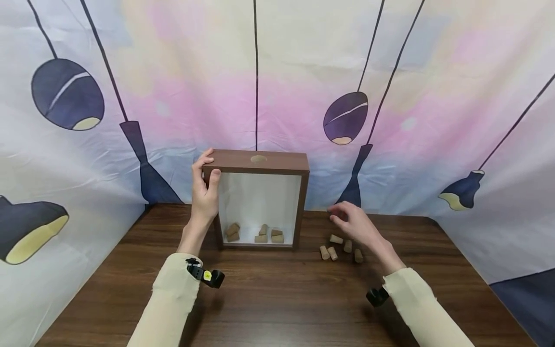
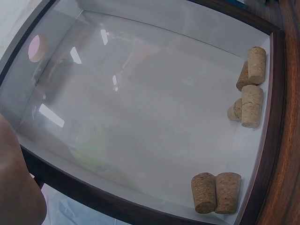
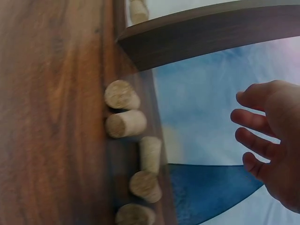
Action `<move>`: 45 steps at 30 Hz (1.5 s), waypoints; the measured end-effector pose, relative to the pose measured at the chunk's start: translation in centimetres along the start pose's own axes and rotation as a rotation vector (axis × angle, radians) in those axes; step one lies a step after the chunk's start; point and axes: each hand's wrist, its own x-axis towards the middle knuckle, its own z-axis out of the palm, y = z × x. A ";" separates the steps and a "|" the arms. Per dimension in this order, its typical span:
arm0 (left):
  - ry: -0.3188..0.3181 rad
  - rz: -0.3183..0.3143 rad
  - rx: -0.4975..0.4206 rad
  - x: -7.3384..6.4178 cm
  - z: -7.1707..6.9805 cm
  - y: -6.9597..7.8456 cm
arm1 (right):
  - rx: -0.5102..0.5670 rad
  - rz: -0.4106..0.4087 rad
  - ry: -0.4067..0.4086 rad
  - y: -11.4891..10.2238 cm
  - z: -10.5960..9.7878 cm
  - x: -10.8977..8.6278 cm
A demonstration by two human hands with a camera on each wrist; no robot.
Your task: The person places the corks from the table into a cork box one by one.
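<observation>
A brown box frame (image 1: 260,165) with a clear front and a round hole (image 1: 258,158) in its top stands upright on the table. My left hand (image 1: 204,195) grips its upper left corner, thumb on the front edge. Inside, several corks (image 2: 251,105) lie along the bottom in small groups. My right hand (image 1: 357,225) is in the air to the right of the box, its fingers loosely bent and nothing seen in them. Below that hand, several loose corks (image 1: 332,253) lie on the table; the right wrist view shows them (image 3: 126,124) close to the box's side.
The dark wooden table (image 1: 277,299) extends in front of the box. Behind it hangs a pastel cloth (image 1: 286,86) printed with dark lamps, which also closes off both sides. A small black camera (image 1: 212,278) is strapped to the left wrist.
</observation>
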 end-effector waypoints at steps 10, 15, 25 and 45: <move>-0.006 -0.016 0.007 0.0 -0.1 0.2 | -0.006 0.022 -0.083 2.0 1.3 -1.0; -0.006 -0.007 0.001 0.0 0.0 0.1 | 0.001 0.055 -0.141 3.5 2.0 -1.7; -0.009 -0.003 -0.006 0.0 0.0 0.1 | 0.001 0.066 -0.192 4.9 2.9 -2.4; -0.005 -0.004 0.017 0.0 -0.1 0.3 | -0.024 0.103 -0.194 4.7 2.8 -2.2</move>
